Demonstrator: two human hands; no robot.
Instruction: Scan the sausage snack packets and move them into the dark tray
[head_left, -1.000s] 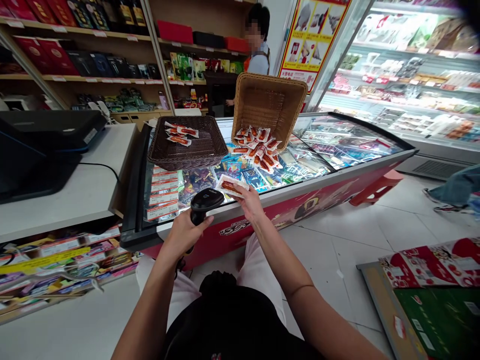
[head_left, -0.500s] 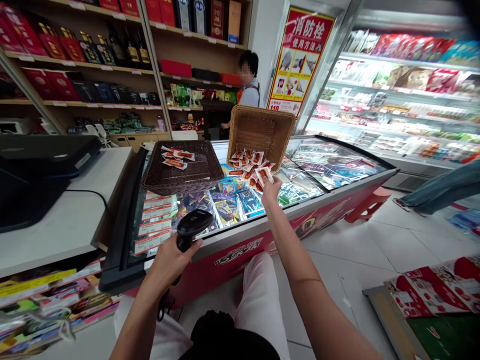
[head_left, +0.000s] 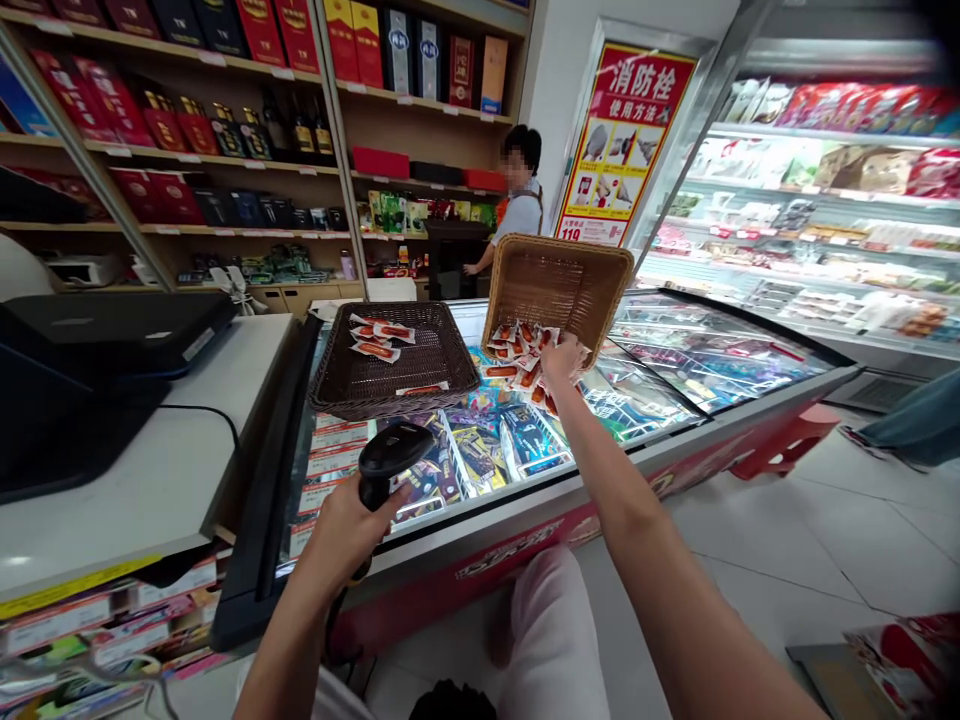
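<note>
My left hand (head_left: 354,525) is wrapped round the grip of a black barcode scanner (head_left: 394,450), held over the near edge of the chest freezer. At the mouth of a tilted tan wicker basket (head_left: 574,275), my right hand (head_left: 564,360) is closed among the packaged sausages (head_left: 529,375); its fingertips are partly hidden by the packets. Several of these sausages spill from the basket onto the freezer's glass top. To the left stands a dark brown wicker basket (head_left: 352,375), with a few packaged sausages (head_left: 379,340) lying inside.
Beneath everything is the chest freezer (head_left: 517,520), with ice-cream packs showing through its glass. A white counter (head_left: 150,430) carries a black device on the left. Behind the freezer stands a co-worker (head_left: 521,205). A red stool (head_left: 787,440) sits on the right.
My right hand has moved farther in, toward the tan basket's mouth, from the packet it was pinching. The left hand still grips the scanner. The view has shifted, moving the scene right and down.
</note>
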